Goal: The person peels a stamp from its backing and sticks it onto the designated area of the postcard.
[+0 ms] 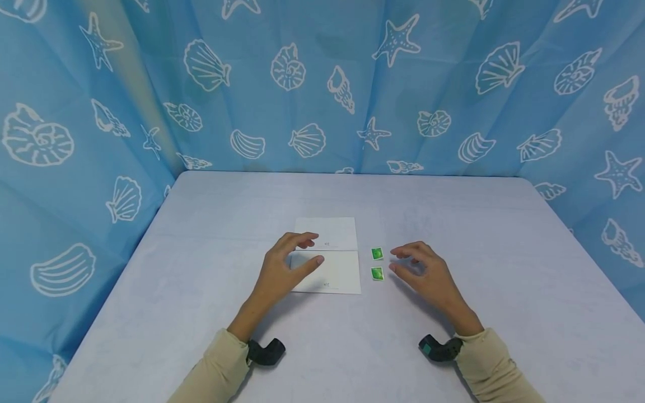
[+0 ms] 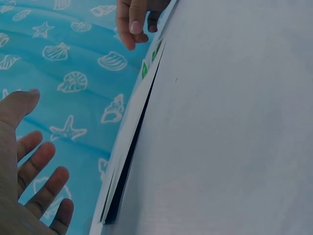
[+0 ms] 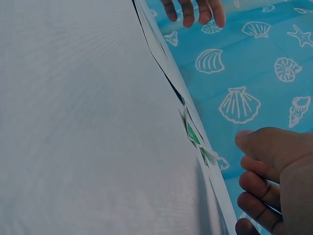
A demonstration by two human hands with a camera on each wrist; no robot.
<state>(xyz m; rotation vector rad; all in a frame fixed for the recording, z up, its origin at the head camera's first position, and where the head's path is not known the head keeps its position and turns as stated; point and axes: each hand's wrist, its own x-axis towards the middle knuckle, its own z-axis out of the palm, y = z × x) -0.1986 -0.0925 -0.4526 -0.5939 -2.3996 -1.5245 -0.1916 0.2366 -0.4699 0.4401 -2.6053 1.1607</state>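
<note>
Two white envelope-like papers lie one behind the other on the table, a far one and a near one, each with a small printed mark. To their right are two small green stamps with white borders, a far stamp and a near stamp. My left hand hovers over the left side of the papers, hiding part of them, fingers loosely bent and holding nothing. Just right of the stamps, my right hand is held above the table with relaxed fingers and nothing between them.
A pale cloth-covered table spreads under everything. Blue curtains with white shell and starfish prints hang behind it and along both sides. Black wrist cameras, a left one and a right one, sit at the beige cuffs.
</note>
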